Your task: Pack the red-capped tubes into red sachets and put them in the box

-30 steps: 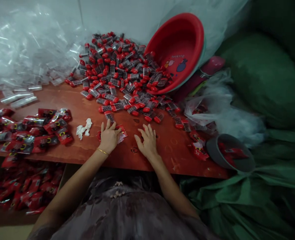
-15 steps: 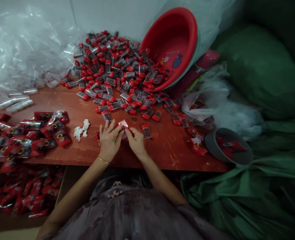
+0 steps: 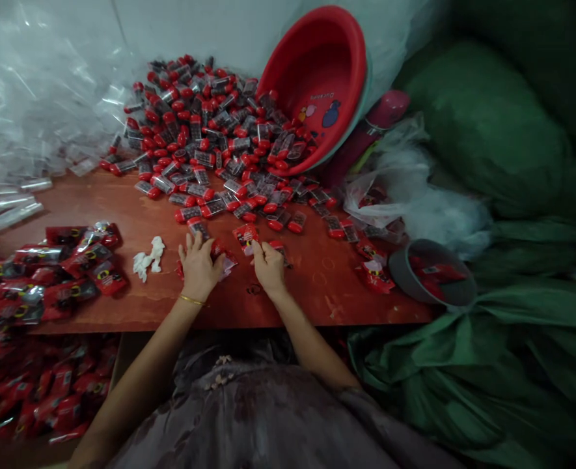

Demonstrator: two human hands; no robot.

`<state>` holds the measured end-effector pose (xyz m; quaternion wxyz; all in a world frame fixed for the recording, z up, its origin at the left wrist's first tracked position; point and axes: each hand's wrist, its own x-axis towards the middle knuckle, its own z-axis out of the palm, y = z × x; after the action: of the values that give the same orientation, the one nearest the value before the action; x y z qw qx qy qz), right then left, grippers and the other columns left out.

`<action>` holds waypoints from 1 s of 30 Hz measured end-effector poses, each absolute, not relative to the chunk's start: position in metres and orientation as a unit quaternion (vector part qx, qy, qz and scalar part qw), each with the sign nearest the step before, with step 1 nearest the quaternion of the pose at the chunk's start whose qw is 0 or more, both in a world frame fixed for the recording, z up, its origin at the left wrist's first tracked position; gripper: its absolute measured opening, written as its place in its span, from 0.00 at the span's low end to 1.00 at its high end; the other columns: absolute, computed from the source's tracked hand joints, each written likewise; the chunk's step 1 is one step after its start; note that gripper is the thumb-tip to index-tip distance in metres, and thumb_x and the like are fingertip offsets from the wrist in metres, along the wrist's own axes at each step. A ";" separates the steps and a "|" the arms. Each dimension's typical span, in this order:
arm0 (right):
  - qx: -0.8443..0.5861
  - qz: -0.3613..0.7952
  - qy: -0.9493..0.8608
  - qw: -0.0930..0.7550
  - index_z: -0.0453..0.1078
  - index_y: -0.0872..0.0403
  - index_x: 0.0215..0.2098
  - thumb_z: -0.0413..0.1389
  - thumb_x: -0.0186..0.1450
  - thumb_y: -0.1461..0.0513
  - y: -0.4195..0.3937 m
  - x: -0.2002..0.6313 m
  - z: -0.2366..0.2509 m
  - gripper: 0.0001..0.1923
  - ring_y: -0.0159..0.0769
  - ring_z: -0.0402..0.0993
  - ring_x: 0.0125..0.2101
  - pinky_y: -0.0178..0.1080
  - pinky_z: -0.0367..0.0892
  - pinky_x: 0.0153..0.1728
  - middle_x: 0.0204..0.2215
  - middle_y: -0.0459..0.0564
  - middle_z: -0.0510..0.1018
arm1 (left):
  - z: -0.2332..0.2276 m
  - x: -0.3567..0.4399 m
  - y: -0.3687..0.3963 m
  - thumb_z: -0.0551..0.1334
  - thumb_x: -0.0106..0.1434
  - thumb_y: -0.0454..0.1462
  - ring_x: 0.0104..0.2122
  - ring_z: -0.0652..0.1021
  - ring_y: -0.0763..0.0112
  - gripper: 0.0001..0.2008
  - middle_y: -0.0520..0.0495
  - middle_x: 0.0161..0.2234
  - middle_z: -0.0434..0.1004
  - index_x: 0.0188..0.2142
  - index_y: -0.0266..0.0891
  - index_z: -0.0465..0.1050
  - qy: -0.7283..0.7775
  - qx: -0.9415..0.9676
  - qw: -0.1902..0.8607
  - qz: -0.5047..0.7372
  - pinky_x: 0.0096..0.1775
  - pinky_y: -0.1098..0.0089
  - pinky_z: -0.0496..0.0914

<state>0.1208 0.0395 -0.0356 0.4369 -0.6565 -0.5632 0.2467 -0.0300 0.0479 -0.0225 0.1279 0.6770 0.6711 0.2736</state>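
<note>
My left hand [image 3: 198, 268] lies at the front middle of the table with its fingers spread, touching a red wrapper [image 3: 225, 259] with a pinkish, see-through end. Part of that wrapper is hidden under the fingers. In a pinch, my right hand [image 3: 269, 268] holds a small red printed packet [image 3: 246, 237] by its lower edge. One clear container with a red cap [image 3: 280, 251] lies partly behind the right hand. Another clear container [image 3: 198, 227] rests just beyond my left fingertips. A small dark loop [image 3: 253, 289] lies on the table between my wrists.
A heap of red-capped containers [image 3: 200, 143] spills from a tilted red basin [image 3: 356, 78]. Filled red packets [image 3: 82, 260] and white scraps [image 3: 148, 258] lie left. Clear sleeves [image 3: 14, 212] are piled behind. A grey bowl [image 3: 399, 273] and green sacks [image 3: 463, 365] stand right.
My hands have moved apart from the wrapper they were both fingering. The right hand now holds a red printed packet up, and the left has opened out. The whole view has shifted slightly.
</note>
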 end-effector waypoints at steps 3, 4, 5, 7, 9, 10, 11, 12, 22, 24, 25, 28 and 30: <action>-0.639 0.237 -0.579 0.447 0.54 0.51 0.17 0.45 0.65 0.53 0.035 0.120 -0.034 0.20 0.28 0.59 0.18 0.32 0.53 0.22 0.13 0.41 0.62 | -0.018 -0.027 0.052 0.59 0.59 0.40 0.64 0.51 0.47 0.31 0.29 0.64 0.50 0.60 0.31 0.58 0.649 0.705 0.080 0.275 0.60 0.45 0.46; -0.637 0.236 -0.579 0.451 0.53 0.51 0.17 0.45 0.65 0.53 0.033 0.119 -0.033 0.21 0.28 0.58 0.18 0.32 0.53 0.22 0.13 0.40 0.61 | -0.016 -0.026 0.051 0.56 0.61 0.41 0.65 0.51 0.49 0.31 0.29 0.64 0.49 0.62 0.30 0.55 0.640 0.708 0.072 0.291 0.61 0.46 0.45; -0.637 0.238 -0.575 0.455 0.52 0.51 0.17 0.45 0.65 0.52 0.031 0.119 -0.032 0.21 0.28 0.58 0.18 0.32 0.53 0.22 0.13 0.40 0.60 | -0.013 -0.026 0.050 0.54 0.63 0.42 0.65 0.50 0.51 0.31 0.29 0.65 0.48 0.62 0.29 0.54 0.630 0.708 0.065 0.312 0.61 0.48 0.45; -0.635 0.247 -0.562 0.469 0.52 0.51 0.17 0.44 0.66 0.52 0.027 0.119 -0.031 0.22 0.28 0.58 0.18 0.32 0.53 0.22 0.13 0.40 0.59 | -0.007 -0.027 0.046 0.50 0.65 0.45 0.65 0.50 0.52 0.30 0.30 0.65 0.49 0.62 0.29 0.55 0.611 0.705 0.064 0.354 0.61 0.49 0.45; -0.625 0.266 -0.553 0.484 0.53 0.51 0.18 0.44 0.66 0.52 0.024 0.120 -0.031 0.21 0.28 0.59 0.18 0.32 0.55 0.23 0.14 0.40 0.60 | -0.004 -0.028 0.041 0.51 0.64 0.47 0.64 0.54 0.52 0.29 0.31 0.63 0.55 0.58 0.30 0.63 0.586 0.707 0.102 0.382 0.61 0.49 0.48; -0.618 0.275 -0.552 0.488 0.55 0.51 0.19 0.44 0.66 0.52 0.023 0.120 -0.031 0.20 0.28 0.59 0.18 0.32 0.55 0.23 0.14 0.40 0.61 | -0.003 -0.027 0.039 0.53 0.63 0.49 0.62 0.58 0.51 0.28 0.32 0.60 0.61 0.54 0.32 0.68 0.576 0.704 0.140 0.392 0.60 0.51 0.51; -0.612 0.281 -0.553 0.489 0.56 0.51 0.20 0.44 0.66 0.52 0.022 0.119 -0.031 0.20 0.28 0.60 0.19 0.32 0.55 0.23 0.14 0.40 0.62 | -0.003 -0.025 0.037 0.55 0.61 0.50 0.58 0.65 0.51 0.26 0.33 0.56 0.69 0.49 0.33 0.72 0.569 0.692 0.196 0.399 0.57 0.52 0.57; -0.607 0.284 -0.559 0.488 0.56 0.51 0.20 0.44 0.67 0.52 0.021 0.117 -0.031 0.19 0.28 0.60 0.19 0.32 0.56 0.23 0.15 0.40 0.62 | -0.004 -0.022 0.035 0.57 0.58 0.51 0.53 0.71 0.53 0.25 0.35 0.49 0.75 0.44 0.34 0.75 0.564 0.668 0.267 0.405 0.53 0.55 0.62; -0.706 0.150 -0.621 0.305 0.66 0.53 0.47 0.51 0.65 0.53 -0.011 0.172 -0.012 0.17 0.39 0.72 0.40 0.38 0.65 0.40 0.39 0.53 0.76 | 0.005 -0.012 0.026 0.71 0.42 0.45 0.21 0.70 0.76 0.16 0.51 0.21 0.74 0.22 0.34 0.75 0.551 0.394 0.544 0.495 0.26 0.74 0.64; -0.759 0.115 -0.601 0.223 0.65 0.55 0.51 0.54 0.63 0.52 -0.016 0.193 -0.014 0.22 0.44 0.71 0.43 0.41 0.65 0.40 0.43 0.57 0.75 | 0.005 -0.014 0.026 0.72 0.40 0.46 0.21 0.71 0.76 0.17 0.51 0.20 0.74 0.21 0.34 0.74 0.558 0.371 0.553 0.495 0.25 0.74 0.65; -0.771 0.109 -0.599 0.188 0.64 0.55 0.52 0.55 0.63 0.53 -0.016 0.201 -0.016 0.22 0.45 0.71 0.43 0.42 0.65 0.41 0.44 0.57 0.74 | 0.004 -0.014 0.025 0.72 0.40 0.46 0.21 0.71 0.76 0.17 0.51 0.21 0.74 0.21 0.34 0.74 0.557 0.363 0.562 0.492 0.26 0.74 0.65; -0.766 0.104 -0.619 0.138 0.68 0.51 0.48 0.52 0.65 0.56 -0.015 0.208 -0.025 0.14 0.41 0.72 0.43 0.39 0.65 0.40 0.43 0.54 0.76 | 0.000 -0.006 0.021 0.73 0.39 0.46 0.21 0.72 0.76 0.18 0.51 0.22 0.75 0.23 0.34 0.75 0.554 0.333 0.599 0.474 0.26 0.75 0.67; -0.761 0.094 -0.628 0.133 0.71 0.49 0.44 0.50 0.67 0.59 -0.012 0.206 -0.031 0.11 0.39 0.72 0.42 0.37 0.64 0.40 0.41 0.51 0.77 | -0.003 -0.002 0.017 0.73 0.37 0.45 0.21 0.72 0.76 0.19 0.51 0.22 0.75 0.24 0.34 0.75 0.560 0.303 0.615 0.465 0.25 0.75 0.67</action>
<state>0.2058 -0.0122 -0.0310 0.1333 -0.7606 -0.6284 0.0943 -0.0015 0.0167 -0.0028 0.6151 0.3029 0.5604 0.4646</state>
